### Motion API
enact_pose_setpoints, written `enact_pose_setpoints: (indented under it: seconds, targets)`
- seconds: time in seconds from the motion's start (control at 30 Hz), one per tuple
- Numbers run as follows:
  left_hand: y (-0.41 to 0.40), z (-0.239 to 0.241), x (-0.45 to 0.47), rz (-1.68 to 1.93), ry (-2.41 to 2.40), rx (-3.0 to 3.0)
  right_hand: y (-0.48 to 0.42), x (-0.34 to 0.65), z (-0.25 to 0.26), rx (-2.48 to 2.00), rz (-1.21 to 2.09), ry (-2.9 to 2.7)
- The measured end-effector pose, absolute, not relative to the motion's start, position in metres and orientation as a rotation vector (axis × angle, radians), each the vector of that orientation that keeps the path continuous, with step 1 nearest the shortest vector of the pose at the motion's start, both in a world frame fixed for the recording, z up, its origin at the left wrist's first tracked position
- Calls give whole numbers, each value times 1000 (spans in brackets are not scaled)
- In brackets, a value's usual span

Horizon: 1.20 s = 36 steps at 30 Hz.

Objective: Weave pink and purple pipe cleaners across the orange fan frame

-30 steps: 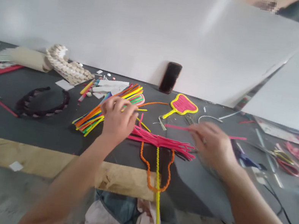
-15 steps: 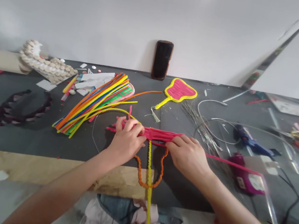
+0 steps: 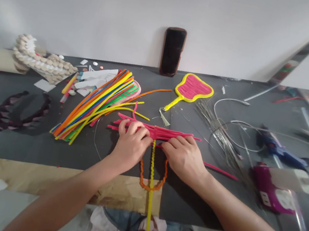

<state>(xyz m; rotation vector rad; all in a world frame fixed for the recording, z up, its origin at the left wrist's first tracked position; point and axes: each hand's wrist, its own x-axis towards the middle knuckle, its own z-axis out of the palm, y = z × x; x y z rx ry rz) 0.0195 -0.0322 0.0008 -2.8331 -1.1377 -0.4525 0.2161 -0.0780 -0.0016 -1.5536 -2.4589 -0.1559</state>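
A bunch of pink pipe cleaners (image 3: 159, 132) lies across the dark mat in front of me. My left hand (image 3: 129, 147) presses on its left part with fingers curled over the strands. My right hand (image 3: 184, 156) holds down the right part, fingertips on the bunch. Between the two hands a twisted yellow stem (image 3: 151, 186) runs toward me from the bunch, with an orange loop (image 3: 143, 179) around it.
A pile of multicoloured pipe cleaners (image 3: 99, 104) lies to the left. A pink and yellow woven fan (image 3: 191, 88) and a black phone (image 3: 172, 51) stand behind. Thin wires (image 3: 222, 137), a blue glue gun (image 3: 276, 147) and a magenta tool (image 3: 269, 185) lie at right. A dark braided headband (image 3: 19, 109) lies far left.
My left hand came off the coloured pile and my right hand drew in from the right; both settled on the pink bunch. The view swung and tilted further down toward the table.
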Motion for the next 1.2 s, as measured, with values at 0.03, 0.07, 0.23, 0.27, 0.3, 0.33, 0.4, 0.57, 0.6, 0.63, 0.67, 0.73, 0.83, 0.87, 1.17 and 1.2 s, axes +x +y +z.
enact_pose_setpoints:
  seconds: [0.03, 0.07, 0.23, 0.27, 0.3, 0.33, 0.4, 0.57, 0.6, 0.63, 0.67, 0.73, 0.83, 0.87, 1.17, 1.2]
  targets:
    - [-32, 1, 20, -443, -1129, -2816, -79, 216, -1, -1540, -162, -2435]
    - [-33, 1, 21, -428, -1124, -2799, -79, 215, -1, -1521, -163, -2412]
    - [-35, -1, 22, -366, -1120, -2707, -90, 206, 2, -1304, -25, -2443]
    - [-35, -2, 22, -361, -1112, -2690, -93, 204, 1, -1267, 12, -2464]
    - [-35, -1, 21, -356, -1103, -2674, -95, 202, 0, -1241, 40, -2480]
    - [-35, -1, 20, -343, -1095, -2659, -97, 201, -2, -1227, 61, -2491]
    - [-33, 3, 17, -303, -1095, -2621, -99, 201, -5, -1211, 87, -2500]
    - [-27, 16, 5, -236, -1203, -2476, -99, 203, -8, -1180, 124, -2500]
    - [-25, 18, 3, -236, -1224, -2460, -99, 204, -9, -1175, 124, -2498]
    - [-23, 20, 0, -236, -1244, -2450, -99, 204, -9, -1173, 125, -2499]
    - [-22, 22, -3, -235, -1264, -2443, -99, 204, -9, -1173, 125, -2499]
    - [-19, 24, -9, -229, -1294, -2435, -99, 205, -9, -1177, 130, -2502]
    - [-18, 28, -14, -235, -1294, -2450, -99, 205, -9, -1175, 141, -2507]
    - [-20, 29, -13, -253, -1293, -2454, -99, 205, -9, -1174, 144, -2509]
    - [-36, 7, 21, -564, -1054, -2599, -99, 204, -5, -1180, 113, -2525]
    - [-35, 3, 22, -558, -1049, -2596, -99, 204, -5, -1181, 110, -2529]
